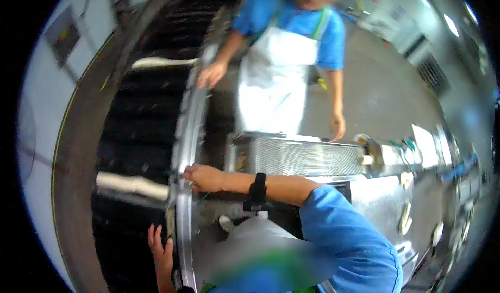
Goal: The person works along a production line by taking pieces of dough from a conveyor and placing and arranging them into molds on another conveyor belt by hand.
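A long pale strip that looks like dough (133, 184) lies across the black ribbed conveyor belt (130, 136). Beyond its right end, my right hand (204, 177) is at the metal side rail (186, 152), with its fingers curled; whatever they may hold is hidden. Lower down, my left hand (160, 248) reaches over the belt's near edge with fingers spread, holding nothing. A similar pale strip (164, 62) lies farther up the belt.
Across from me stands a co-worker in a white apron (273, 79), one hand (212, 75) at the rail. A perforated metal tray or belt section (307, 157) extends to the right. Small pale pieces (404, 219) lie by a metal surface (377, 202).
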Demonstrator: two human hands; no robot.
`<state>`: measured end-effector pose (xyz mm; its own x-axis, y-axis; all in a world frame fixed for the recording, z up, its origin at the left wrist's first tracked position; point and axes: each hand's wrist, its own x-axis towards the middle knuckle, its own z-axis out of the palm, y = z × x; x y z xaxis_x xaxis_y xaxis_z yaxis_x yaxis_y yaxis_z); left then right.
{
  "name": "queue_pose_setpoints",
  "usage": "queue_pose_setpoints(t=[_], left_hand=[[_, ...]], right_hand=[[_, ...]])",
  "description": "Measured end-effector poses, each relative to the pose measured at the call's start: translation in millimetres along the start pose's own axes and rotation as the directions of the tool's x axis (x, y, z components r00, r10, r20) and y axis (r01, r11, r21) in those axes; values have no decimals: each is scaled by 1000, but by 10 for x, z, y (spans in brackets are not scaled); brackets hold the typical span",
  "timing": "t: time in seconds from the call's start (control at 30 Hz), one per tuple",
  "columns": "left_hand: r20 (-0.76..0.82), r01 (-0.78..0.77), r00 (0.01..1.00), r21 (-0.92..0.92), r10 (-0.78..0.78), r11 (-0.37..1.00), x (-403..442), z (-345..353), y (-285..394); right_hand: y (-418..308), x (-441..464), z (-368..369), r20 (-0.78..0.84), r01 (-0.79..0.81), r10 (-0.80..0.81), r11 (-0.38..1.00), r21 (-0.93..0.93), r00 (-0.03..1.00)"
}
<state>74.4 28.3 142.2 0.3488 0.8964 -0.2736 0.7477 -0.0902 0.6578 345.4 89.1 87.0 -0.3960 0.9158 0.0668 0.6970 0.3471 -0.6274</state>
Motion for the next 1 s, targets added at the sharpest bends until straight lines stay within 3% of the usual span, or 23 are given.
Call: queue_pose_setpoints(t=[0.07, 0.13, 0.2, 0.3, 0.33, 0.37, 0.4, 0.43, 0.47, 0.5, 0.53, 0.57, 0.63, 0.67, 0.7, 0.77, 0.87, 1.0], left_hand=[[24, -55, 998, 32, 55, 998, 386, 171, -42], [4, -99, 995, 239, 100, 966, 701, 268, -100], [-34, -134, 987, 336, 154, 932, 1039, 396, -149], [-105, -68, 985, 483, 135, 873, 1362, 468, 10], [-161, -10, 982, 485, 101, 874, 1502, 505, 4], [-217, 48, 974, 483, 67, 874, 1622, 531, -29], [-281, 123, 959, 506, 28, 854, 1652, 548, -137], [-309, 135, 951, 498, 29, 857, 1506, 500, -92], [-288, 226, 954, 493, -87, 840, 1434, 476, 16], [-265, 313, 943, 488, -203, 815, 1453, 472, 106], [-324, 300, 935, 501, -146, 812, 1536, 531, -168], [-340, 311, 928, 487, -151, 816, 1565, 575, -283], [-484, 460, 821, 243, -304, 854, 1595, 597, -536], [-480, 553, 744, 53, -464, 832, 1805, 665, -939], [-449, 577, 744, 57, -495, 815, 1747, 661, -846], [-532, 593, 742, 237, -408, 769, 1669, 717, -792], [-659, 602, 659, 171, -364, 780, 1584, 696, -917], [-634, 516, 741, 324, -223, 793, 1424, 588, -596]], right_hand=[[382, -336, -210, -47, -136, 136, 991, 5, 990], [670, -834, -498, -32, -311, 310, 950, -21, 950], [1130, -1451, -583, -141, -481, 491, 871, 99, 860], [1218, -2384, -906, -233, -690, 765, 643, 332, 601], [1534, -2723, -821, -238, -653, 826, 552, 519, 510], [1641, -3042, -809, -299, -634, 857, 513, 579, 420], [1529, -3424, -785, -288, -527, 870, 476, 704, 401], [1443, -3710, -723, -369, -705, 882, 461, 539, 294], [1413, -3973, -708, -390, -771, 895, 401, 495, 216], [1563, -4252, -632, -252, -677, 959, 269, 685, 126], [1296, -4283, -810, -143, -625, 989, 139, 768, 44], [1334, -4505, -715, -318, -598, 939, 331, 730, 132], [1184, -4624, -723, -180, -492, 983, 143, 859, -28], [1148, -4693, -719, -185, -457, 980, 134, 879, -68], [1210, -4858, -664, -161, -439, 983, 108, 892, -85], [1247, -5047, -685, -123, -367, 989, 84, 926, -85], [1411, -5196, -632, -129, -342, 987, 90, 935, -93], [1423, -5135, -704, -153, -362, 981, 101, 927, -117]])
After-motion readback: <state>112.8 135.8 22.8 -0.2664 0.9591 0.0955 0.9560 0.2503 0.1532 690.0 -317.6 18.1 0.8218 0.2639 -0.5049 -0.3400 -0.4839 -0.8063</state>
